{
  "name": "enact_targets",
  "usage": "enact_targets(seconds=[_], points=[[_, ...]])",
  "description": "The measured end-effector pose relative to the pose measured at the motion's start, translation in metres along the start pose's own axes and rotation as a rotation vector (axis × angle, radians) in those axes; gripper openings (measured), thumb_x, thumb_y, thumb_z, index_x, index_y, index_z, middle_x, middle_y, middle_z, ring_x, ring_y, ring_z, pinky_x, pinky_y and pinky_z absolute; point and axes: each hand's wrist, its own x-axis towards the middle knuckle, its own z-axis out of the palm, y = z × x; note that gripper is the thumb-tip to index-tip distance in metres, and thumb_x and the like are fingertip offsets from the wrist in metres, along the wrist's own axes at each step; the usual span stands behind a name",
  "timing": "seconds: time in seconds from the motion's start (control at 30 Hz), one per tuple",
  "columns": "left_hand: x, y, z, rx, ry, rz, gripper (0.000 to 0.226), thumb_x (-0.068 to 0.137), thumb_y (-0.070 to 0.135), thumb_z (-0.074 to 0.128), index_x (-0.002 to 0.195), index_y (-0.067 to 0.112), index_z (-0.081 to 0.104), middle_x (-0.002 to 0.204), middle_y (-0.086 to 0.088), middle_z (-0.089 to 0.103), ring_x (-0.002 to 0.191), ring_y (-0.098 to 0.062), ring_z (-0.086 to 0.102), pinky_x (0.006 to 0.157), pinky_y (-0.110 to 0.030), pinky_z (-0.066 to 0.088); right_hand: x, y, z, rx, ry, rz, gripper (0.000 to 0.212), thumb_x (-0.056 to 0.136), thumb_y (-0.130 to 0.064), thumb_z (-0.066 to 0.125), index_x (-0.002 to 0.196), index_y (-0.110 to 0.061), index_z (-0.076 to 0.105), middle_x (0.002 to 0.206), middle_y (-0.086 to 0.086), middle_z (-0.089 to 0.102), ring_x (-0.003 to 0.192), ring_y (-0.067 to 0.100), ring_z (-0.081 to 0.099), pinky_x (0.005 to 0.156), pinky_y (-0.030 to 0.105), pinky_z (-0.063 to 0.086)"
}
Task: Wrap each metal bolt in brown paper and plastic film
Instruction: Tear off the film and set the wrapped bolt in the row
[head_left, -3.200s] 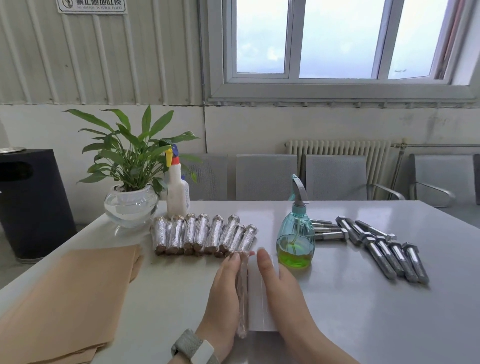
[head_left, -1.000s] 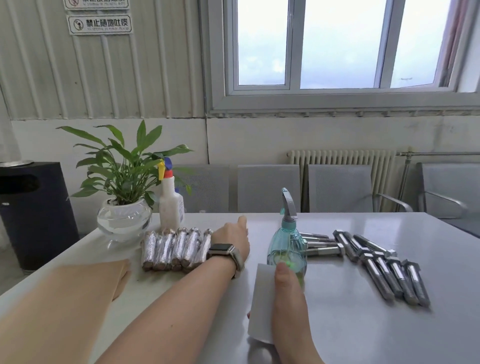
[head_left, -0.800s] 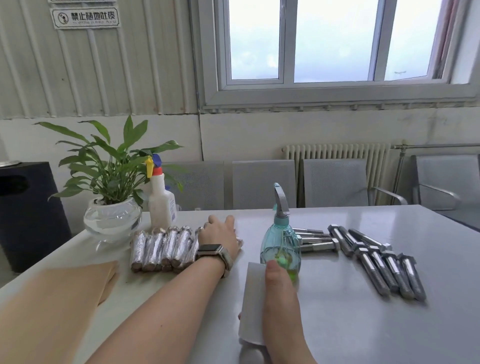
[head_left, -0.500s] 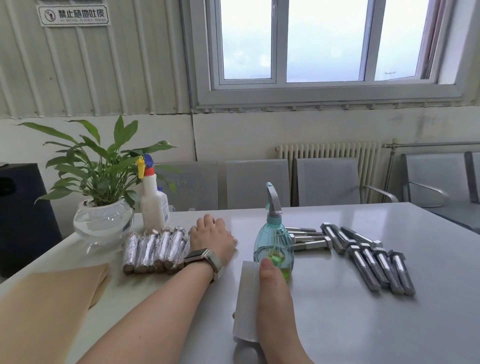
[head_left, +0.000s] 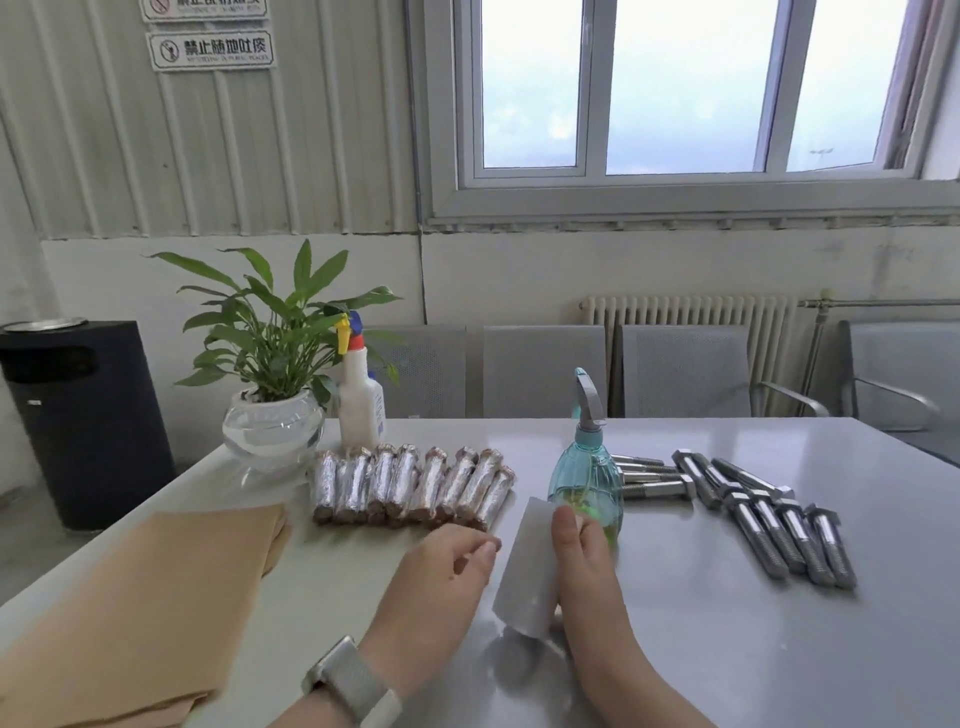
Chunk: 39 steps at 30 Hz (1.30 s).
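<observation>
Her right hand (head_left: 582, 566) steadies the film roll (head_left: 524, 566) — thumb on top, ready to dispense. The left hand (head_left: 441, 577) hangs loosely curled, empty, near the wrapped bolts (head_left: 410, 486) — bare bolts (head_left: 769, 514) wait well right.

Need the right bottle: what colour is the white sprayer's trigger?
Yellow, on the white spray bottle, head view.
</observation>
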Motion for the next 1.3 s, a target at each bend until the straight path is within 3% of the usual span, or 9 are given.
enact_targets(seconds=[0.07,0.13,0.2,0.33,0.53,0.7,1.0,1.17,1.3], points=[[-0.007,-0.004,0.003,-0.024,-0.006,0.039,0.021,0.098,0.018,0.055,0.105,0.022,0.074,0.109,0.014,0.065,0.097,0.003,0.063,0.081,-0.013,0.045,-0.003,-0.001,0.002,-0.030,-0.045,-0.051,0.055,0.078,-0.055,0.052,0.112,-0.012,0.057,0.102,0.007,0.066,0.089,0.008,0.066,0.073,0.027,0.055],[-0.010,-0.005,0.004,-0.033,-0.001,0.081,0.023,0.098,0.017,0.054,0.109,0.022,0.074,0.114,0.015,0.064,0.106,0.006,0.058,0.089,-0.015,0.045,-0.004,0.000,0.002,-0.061,-0.077,-0.081,0.052,0.080,-0.052,0.054,0.112,-0.012,0.059,0.096,0.000,0.068,0.082,0.003,0.066,0.066,0.018,0.051],[-0.013,-0.006,0.005,-0.042,0.017,0.117,0.023,0.097,0.017,0.056,0.111,0.022,0.073,0.114,0.015,0.064,0.108,0.006,0.058,0.087,-0.015,0.046,-0.004,0.001,0.002,-0.067,-0.072,-0.100,0.051,0.081,-0.052,0.052,0.110,-0.011,0.061,0.089,-0.002,0.068,0.080,0.006,0.065,0.065,0.020,0.051],[-0.016,-0.008,0.006,-0.050,0.103,0.124,0.020,0.093,0.017,0.063,0.108,0.023,0.075,0.111,0.018,0.065,0.102,0.006,0.060,0.070,-0.008,0.046,-0.002,0.000,0.003,-0.024,-0.028,-0.088,0.053,0.079,-0.055,0.052,0.106,-0.010,0.059,0.088,0.000,0.068,0.086,0.018,0.067,0.078,0.041,0.057],[-0.016,-0.010,0.002,-0.037,0.143,0.106,0.013,0.087,0.019,0.070,0.094,0.027,0.078,0.103,0.023,0.066,0.091,0.004,0.063,0.064,-0.008,0.043,0.000,0.003,0.000,0.099,-0.004,0.020,0.058,0.079,-0.060,0.053,0.107,-0.011,0.060,0.104,0.016,0.067,0.097,0.030,0.069,0.068,0.036,0.059],[-0.014,-0.011,-0.001,-0.202,0.105,0.016,0.018,0.088,0.022,0.069,0.102,0.032,0.073,0.108,0.019,0.064,0.089,0.002,0.063,0.066,-0.009,0.044,0.002,0.004,0.000,0.206,-0.044,0.075,0.052,0.081,-0.060,0.054,0.110,-0.018,0.064,0.107,0.011,0.072,0.102,0.028,0.069,0.076,0.045,0.059],[-0.014,-0.008,-0.002,-0.092,0.258,0.079,0.004,0.080,0.029,0.076,0.081,0.033,0.077,0.099,0.023,0.061,0.085,-0.004,0.063,0.064,-0.018,0.047,0.003,0.006,0.004,0.437,0.001,0.162,0.049,0.078,-0.052,0.057,0.112,-0.018,0.063,0.101,0.007,0.075,0.093,0.025,0.072,0.061,0.038,0.059],[-0.014,-0.009,-0.002,-0.189,0.177,-0.003,0.015,0.086,0.032,0.070,0.099,0.031,0.075,0.108,0.017,0.062,0.091,0.005,0.061,0.068,-0.008,0.043,0.003,0.005,0.005,0.424,-0.016,0.146,0.049,0.078,-0.052,0.057,0.113,-0.017,0.062,0.100,0.006,0.075,0.093,0.022,0.072,0.065,0.040,0.060],[-0.014,-0.009,0.000,-0.148,0.240,0.020,0.009,0.084,0.030,0.072,0.090,0.031,0.078,0.100,0.021,0.063,0.087,-0.002,0.062,0.062,-0.012,0.043,0.002,0.005,0.004,0.381,-0.006,0.117,0.052,0.078,-0.054,0.056,0.115,-0.018,0.061,0.102,0.004,0.074,0.100,0.024,0.070,0.075,0.045,0.060]])
